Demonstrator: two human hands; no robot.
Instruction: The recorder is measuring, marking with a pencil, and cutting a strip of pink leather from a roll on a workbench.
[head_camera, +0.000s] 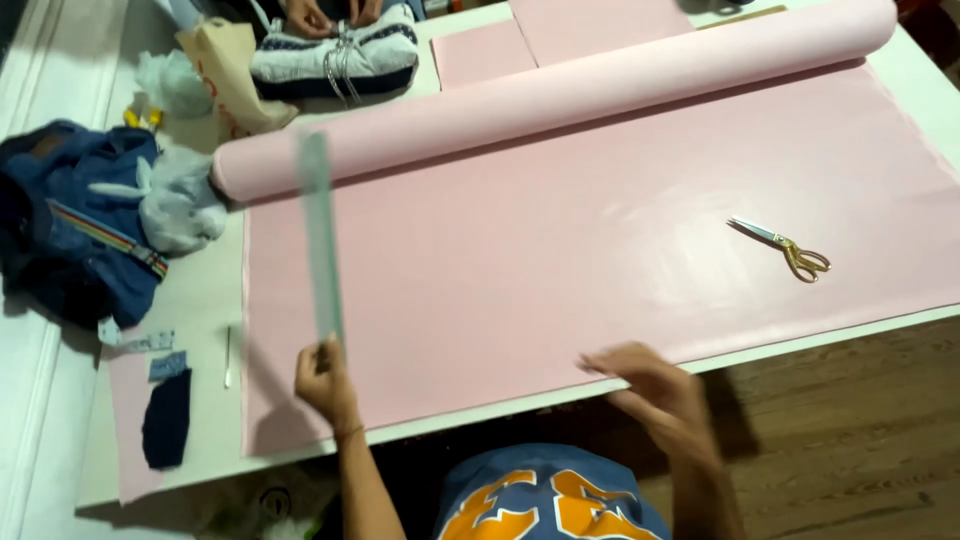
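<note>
Nearest us, our right hand (655, 385) rests with fingers spread loosely on the near edge of the pink sheet (600, 250), gripping nothing, seemingly pressing it flat against the white table (200, 290). Our left hand (322, 378) is closed around the lower end of a long translucent green ruler (322, 240), which reaches away across the sheet's left part towards the pink roll (560, 95), as if to line up an edge. Gold-handled scissors (790, 250) lie shut on the sheet, well apart to the right. Denim clothing (70, 220) is heaped at the table's left.
</note>
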